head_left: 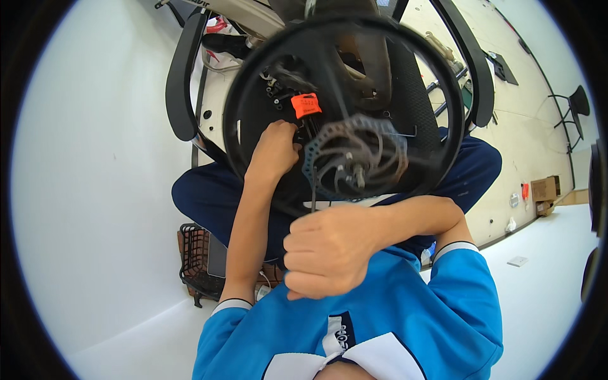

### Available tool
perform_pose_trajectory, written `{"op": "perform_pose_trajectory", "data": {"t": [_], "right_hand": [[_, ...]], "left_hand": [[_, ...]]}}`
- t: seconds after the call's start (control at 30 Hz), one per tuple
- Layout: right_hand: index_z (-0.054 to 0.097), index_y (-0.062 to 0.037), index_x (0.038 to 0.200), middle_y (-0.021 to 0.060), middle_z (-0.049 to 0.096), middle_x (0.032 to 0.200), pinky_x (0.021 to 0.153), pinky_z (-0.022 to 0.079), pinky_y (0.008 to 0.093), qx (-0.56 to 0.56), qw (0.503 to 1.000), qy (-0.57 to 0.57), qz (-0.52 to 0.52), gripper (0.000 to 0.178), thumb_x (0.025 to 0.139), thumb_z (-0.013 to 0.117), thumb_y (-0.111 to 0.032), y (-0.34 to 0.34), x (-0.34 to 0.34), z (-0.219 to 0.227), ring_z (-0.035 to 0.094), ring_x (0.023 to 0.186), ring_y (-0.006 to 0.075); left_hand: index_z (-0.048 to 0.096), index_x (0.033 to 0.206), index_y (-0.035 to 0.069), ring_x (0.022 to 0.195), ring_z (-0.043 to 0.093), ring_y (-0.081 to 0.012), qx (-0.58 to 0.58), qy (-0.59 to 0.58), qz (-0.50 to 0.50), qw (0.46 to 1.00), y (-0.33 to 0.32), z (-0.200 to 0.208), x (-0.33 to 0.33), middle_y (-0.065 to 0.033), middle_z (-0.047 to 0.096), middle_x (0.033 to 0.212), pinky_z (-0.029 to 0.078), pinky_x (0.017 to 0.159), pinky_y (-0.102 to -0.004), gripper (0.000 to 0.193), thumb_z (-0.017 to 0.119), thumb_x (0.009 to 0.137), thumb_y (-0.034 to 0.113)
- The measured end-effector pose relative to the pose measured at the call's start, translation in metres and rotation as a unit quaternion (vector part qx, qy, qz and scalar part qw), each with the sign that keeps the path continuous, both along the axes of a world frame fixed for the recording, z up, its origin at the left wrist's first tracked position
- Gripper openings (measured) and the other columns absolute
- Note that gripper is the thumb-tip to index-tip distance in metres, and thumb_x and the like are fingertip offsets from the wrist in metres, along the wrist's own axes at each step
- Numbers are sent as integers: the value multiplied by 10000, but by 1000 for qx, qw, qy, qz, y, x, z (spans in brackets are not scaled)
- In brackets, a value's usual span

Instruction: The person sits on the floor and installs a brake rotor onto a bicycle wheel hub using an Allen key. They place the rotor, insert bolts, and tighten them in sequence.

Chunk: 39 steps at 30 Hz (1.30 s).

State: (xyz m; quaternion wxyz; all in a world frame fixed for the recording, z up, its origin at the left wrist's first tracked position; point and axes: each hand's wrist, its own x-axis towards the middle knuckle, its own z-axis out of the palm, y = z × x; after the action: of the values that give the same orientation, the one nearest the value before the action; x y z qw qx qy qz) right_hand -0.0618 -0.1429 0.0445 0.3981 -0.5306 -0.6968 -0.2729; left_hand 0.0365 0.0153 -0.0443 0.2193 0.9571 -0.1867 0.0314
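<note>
A black-rimmed wheel (453,82), smeared by motion, stands over the dark seat of an armchair. Its slotted metal disc brake rotor (396,136) and hub axle (359,174) face me. My left hand (273,152) is at the rotor's left side, fingers curled at a small dark part whose kind I cannot make out. An orange tag (306,105) sits just above those fingers. In front of my chest, my right hand (329,250) is closed in a fist around a thin metal-shafted tool (313,197). Its shaft points up to the rotor's lower left edge, and the fist hides its handle.
Small dark hardware (277,95) lies on the seat behind the wheel, and an L-shaped hex key (411,132) at its right. Armrests (185,95) flank the seat. A black basket (193,256) stands low left, a cardboard box (544,190) at right. Tools (459,76) lie on the floor.
</note>
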Motion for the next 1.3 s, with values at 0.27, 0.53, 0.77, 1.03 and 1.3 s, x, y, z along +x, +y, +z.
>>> {"op": "perform_pose_trajectory", "data": {"t": [0.27,0.53,0.77,1.03,1.3], "right_hand": [[477,-37,627,80,399,576,455,334,361,-33,970,237,-53,305,872,642,-110,-76,-3,-6,437,476,246],[405,-43,644,47,373,551,467,267,310,183,878,441,-43,379,987,513,-162,-115,-15,-18,326,473,148],[512,-39,797,-38,409,654,510,243,218,149,752,586,-264,263,993,629,-169,-157,-9,-25,321,580,39],[637,-1,922,48,576,742,574,385,253,-53,729,565,-383,409,850,798,-370,-125,1,-61,492,638,106],[634,-13,770,-57,470,592,514,283,229,91,723,602,-327,321,945,734,-263,-112,0,-90,382,557,28]], "left_hand": [[726,888,-36,819,695,-367,-67,-24,47,996,-5,-22,2,-209,695,872,554,770,-433,118,742,786,21],[712,882,-58,772,717,-326,-120,-42,76,989,-6,-28,-8,-204,705,848,560,703,-396,102,708,797,-1],[659,899,-56,680,673,-297,-125,-43,81,988,-8,-27,-18,-180,659,814,528,636,-381,120,695,789,-22],[632,963,-47,859,648,-415,-178,1,78,981,-9,-23,-27,-195,638,931,526,740,-450,129,627,834,-51],[675,1068,-64,854,639,-162,-439,-22,47,897,-20,-6,-70,-122,707,990,510,772,-301,420,409,1100,260]]}}
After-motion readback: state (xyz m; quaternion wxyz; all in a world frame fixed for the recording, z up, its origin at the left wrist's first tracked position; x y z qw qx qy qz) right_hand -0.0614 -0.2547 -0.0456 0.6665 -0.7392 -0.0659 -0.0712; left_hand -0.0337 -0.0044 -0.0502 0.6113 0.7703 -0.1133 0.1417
